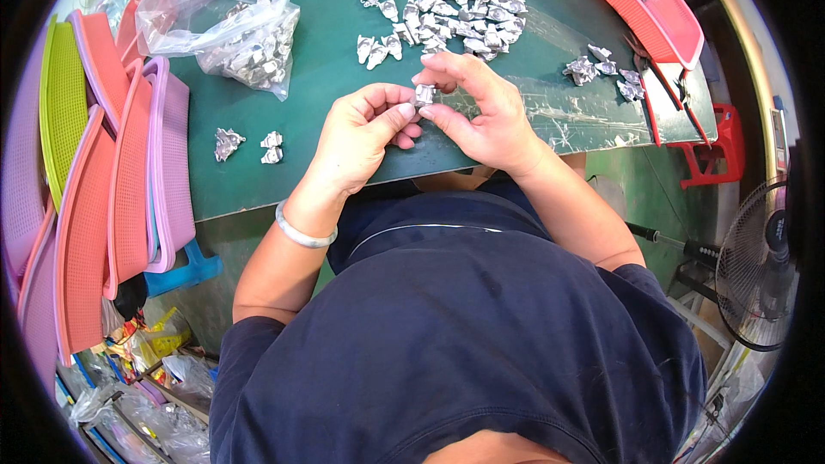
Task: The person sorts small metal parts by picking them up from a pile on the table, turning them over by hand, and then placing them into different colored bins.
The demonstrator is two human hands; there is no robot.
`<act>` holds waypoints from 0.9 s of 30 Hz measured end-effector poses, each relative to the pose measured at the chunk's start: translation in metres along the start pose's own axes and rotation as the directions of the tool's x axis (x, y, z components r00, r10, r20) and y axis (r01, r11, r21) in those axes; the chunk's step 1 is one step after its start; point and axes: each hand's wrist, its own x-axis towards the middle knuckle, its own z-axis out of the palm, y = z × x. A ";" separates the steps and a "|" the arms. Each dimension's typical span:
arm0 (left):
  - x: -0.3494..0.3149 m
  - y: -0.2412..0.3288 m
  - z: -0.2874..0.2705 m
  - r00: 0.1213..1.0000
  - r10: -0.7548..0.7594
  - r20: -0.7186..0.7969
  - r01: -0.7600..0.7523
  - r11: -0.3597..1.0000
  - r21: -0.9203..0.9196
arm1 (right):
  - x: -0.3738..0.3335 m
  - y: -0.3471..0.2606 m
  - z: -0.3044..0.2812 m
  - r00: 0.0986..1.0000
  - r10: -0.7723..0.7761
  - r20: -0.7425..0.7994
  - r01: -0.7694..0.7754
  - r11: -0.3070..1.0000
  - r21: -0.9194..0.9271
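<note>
Over the near part of the green table, my two hands meet around one small silvery metal part (424, 95). My left hand (365, 131) pinches it between thumb and fingers from the left. From the right, my right hand (490, 116) has its thumb and forefinger curved around the same part, thumb against its lower side. Just beyond my hands lies a big heap of similar metal parts (464, 0), with a few loose ones (376, 51) at its near edge. Two further small groups sit left (272, 147) and right (581, 71) on the tabletop.
An open clear plastic bag (258, 43) of metal parts stands at the table's left. Stacked pink, purple and green baskets (129, 180) crowd the left edge. A red basket (640, 4) and pliers-like tools (638, 50) lie at the right. A fan (756, 262) and red stool (718, 150) stand beyond.
</note>
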 end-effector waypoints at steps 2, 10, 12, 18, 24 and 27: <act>0.001 -0.003 -0.001 1.000 -0.013 0.018 0.014 1.000 -0.023 | 0.001 0.000 -0.001 1.000 -0.024 0.019 0.024 0.999 -0.025; 0.003 -0.004 -0.005 0.989 -0.079 0.129 0.108 0.965 -0.240 | 0.003 -0.004 -0.001 0.998 -0.050 0.029 0.051 0.997 -0.063; 0.004 -0.004 -0.007 0.983 -0.092 0.161 0.140 0.937 -0.320 | 0.004 -0.004 -0.001 0.998 -0.053 0.020 0.054 0.996 -0.071; 0.002 -0.003 -0.008 0.997 -0.061 0.046 0.075 0.903 -0.422 | 0.006 0.003 -0.001 0.998 -0.066 0.022 0.070 0.921 -0.384; 0.002 -0.003 -0.018 0.999 -0.018 0.029 0.029 0.907 -0.421 | 0.005 -0.004 0.006 1.000 0.017 0.010 -0.008 0.808 -0.589; 0.002 -0.001 -0.017 0.998 -0.057 0.005 0.054 0.925 -0.377 | 0.006 -0.005 0.007 0.999 0.046 0.030 -0.018 0.784 -0.620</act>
